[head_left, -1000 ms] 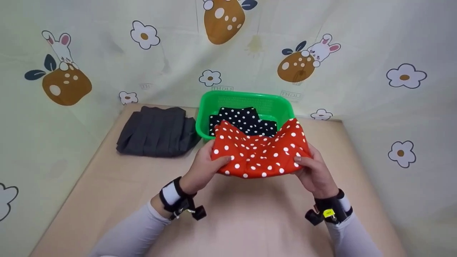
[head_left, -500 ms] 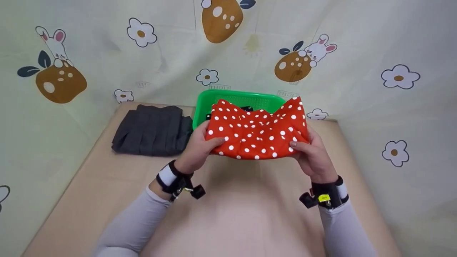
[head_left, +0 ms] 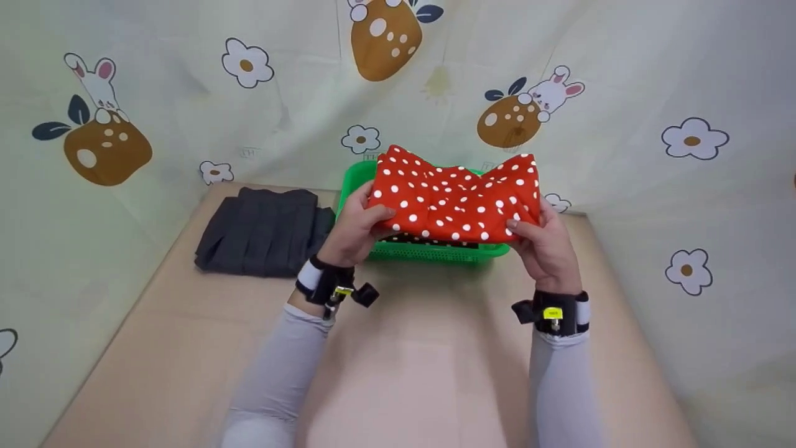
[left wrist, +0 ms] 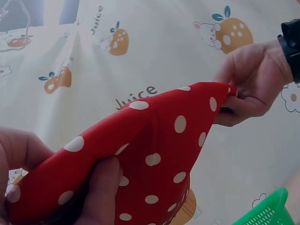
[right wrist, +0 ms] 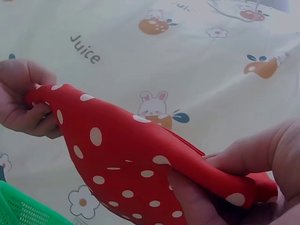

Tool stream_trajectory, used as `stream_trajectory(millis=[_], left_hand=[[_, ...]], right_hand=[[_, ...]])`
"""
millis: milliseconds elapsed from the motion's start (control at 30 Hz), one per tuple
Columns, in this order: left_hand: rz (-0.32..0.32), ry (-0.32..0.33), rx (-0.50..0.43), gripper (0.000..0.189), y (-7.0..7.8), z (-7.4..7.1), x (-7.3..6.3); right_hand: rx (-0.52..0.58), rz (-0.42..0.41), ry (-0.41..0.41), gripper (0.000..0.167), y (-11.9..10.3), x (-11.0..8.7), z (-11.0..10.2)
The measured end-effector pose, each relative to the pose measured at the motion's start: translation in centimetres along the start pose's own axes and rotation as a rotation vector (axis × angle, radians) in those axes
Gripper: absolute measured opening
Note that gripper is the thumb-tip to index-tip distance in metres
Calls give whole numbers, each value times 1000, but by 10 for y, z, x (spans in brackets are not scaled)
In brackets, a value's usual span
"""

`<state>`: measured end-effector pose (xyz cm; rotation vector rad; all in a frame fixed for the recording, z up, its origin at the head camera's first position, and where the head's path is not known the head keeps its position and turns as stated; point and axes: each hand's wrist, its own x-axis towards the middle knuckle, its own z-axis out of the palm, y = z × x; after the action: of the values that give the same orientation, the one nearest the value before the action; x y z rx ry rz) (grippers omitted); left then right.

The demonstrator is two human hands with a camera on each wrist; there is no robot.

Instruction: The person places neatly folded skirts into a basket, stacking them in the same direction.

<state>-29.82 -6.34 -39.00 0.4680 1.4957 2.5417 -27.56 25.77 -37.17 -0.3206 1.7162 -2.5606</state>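
Note:
A folded red cloth with white polka dots (head_left: 454, 199) hangs between my two hands, over the green plastic basket (head_left: 435, 254). My left hand (head_left: 354, 227) pinches its left end, thumb on the near face and fingers behind. At the opposite end my right hand (head_left: 547, 242) grips it the same way. Both wrist views show the red cloth (left wrist: 164, 140) stretched from one hand to the other, its lower part sagging. Beneath it, a strip of black cloth with white dots (head_left: 429, 241) shows inside the basket; the rest is hidden.
Left of the basket lies a folded dark grey pleated cloth (head_left: 261, 233) on the beige tabletop (head_left: 398, 373). A pale curtain (head_left: 186, 93) printed with rabbits, fruit and flowers hangs behind and along both sides of the table.
Both hands have carried the red polka-dot cloth away from me, from in front of the basket to above it. The black dotted cloth is now mostly covered from view.

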Motion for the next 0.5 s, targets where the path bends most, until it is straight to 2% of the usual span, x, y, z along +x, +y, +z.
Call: stream_trajectory(millis=[233,400,500], left_hand=[[-11,9,51,71,-5,-8,16],[-28,45,107,70,-9,-16,19],[-27,84,141,69,-11,-22,19]], right_hand=[[-49,-45,84,70,14,16,-12],[-103,-39,112,71,24,23,-14],[-172,-29,129,72,33,27,-13]])
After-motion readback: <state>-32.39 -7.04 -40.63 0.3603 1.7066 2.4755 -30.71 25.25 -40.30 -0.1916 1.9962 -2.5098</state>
